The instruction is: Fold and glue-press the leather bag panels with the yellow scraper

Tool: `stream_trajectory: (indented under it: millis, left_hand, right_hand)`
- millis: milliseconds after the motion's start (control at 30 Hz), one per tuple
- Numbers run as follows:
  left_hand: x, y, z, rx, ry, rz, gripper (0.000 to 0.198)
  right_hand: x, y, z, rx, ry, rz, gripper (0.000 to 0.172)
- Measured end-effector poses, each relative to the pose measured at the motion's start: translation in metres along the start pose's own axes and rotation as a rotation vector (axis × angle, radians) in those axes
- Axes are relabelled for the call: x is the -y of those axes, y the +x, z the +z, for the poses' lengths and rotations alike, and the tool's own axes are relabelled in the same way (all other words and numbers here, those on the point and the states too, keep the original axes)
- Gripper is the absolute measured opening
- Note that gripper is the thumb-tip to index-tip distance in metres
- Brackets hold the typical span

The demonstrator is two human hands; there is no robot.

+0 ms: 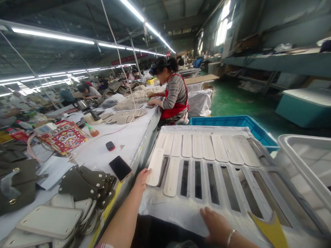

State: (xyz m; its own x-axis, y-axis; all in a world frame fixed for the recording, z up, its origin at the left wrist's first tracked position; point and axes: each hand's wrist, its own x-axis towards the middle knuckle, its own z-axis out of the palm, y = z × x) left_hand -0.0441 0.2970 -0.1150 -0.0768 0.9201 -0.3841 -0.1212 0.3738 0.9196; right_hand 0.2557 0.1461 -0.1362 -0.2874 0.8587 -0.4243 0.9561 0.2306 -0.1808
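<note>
My left hand [142,178] pinches the near-left edge of a long white panel [155,167] with rounded corners. That panel lies tilted over a dark slot at the left of a white slotted board [168,204]. Right of it, a similar white panel [171,177] covers a slot. A row of several such panels [197,146] lies along the board's far side, while dark slots show in the near row. At the board's front edge, my right hand [216,224] rests with its fingers apart and nothing seen in them. A yellow pointed piece [269,230] lies near its wrist.
On the white table [130,139] to the left are a phone [120,168], stacked pale panels [49,220], dark grey pieces [83,183] and a glue bottle [92,130]. A blue crate [236,120] and white bin [305,162] flank the board. A co-worker [174,93] sits ahead.
</note>
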Motion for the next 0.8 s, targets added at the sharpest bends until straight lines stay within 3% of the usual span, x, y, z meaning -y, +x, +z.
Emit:
stream_trajectory:
  millis: [133, 233, 367, 467, 567, 633, 733, 800]
  left_hand:
    - [-0.005, -0.011, 0.039, 0.084, -0.067, 0.043, 0.035]
    - [-0.026, -0.017, 0.063, 0.123, -0.179, 0.093, 0.034]
    - [-0.074, -0.032, 0.060, 0.163, -0.308, 0.135, 0.039]
    - [-0.104, -0.060, 0.047, 0.212, -0.293, 0.149, 0.041]
    - [-0.121, -0.108, 0.042, 0.186, -0.168, 0.251, 0.040]
    - [-0.126, -0.148, 0.049, 0.139, 0.031, 0.416, 0.035]
    - [-0.122, -0.207, 0.074, 0.006, 0.557, 0.850, 0.020]
    - [-0.114, -0.239, 0.096, -0.116, 0.855, 1.175, 0.017]
  right_hand:
    - [0.004, 0.001, 0.007, -0.017, -0.047, 0.011, 0.085]
    - [0.003, -0.003, 0.007, -0.017, -0.020, 0.020, 0.086]
    - [-0.005, -0.016, 0.001, -0.009, 0.123, 0.047, 0.090]
    - [-0.015, -0.030, -0.011, 0.014, 0.283, 0.045, 0.078]
    - [-0.020, -0.047, -0.044, 0.069, 0.481, 0.023, 0.068]
    - [-0.015, -0.062, -0.082, 0.080, 0.721, -0.028, 0.073]
    - [0.016, -0.089, -0.148, 0.019, 1.274, -0.208, 0.079]
    - [0.048, -0.108, -0.184, -0.149, 1.413, -0.353, 0.078]
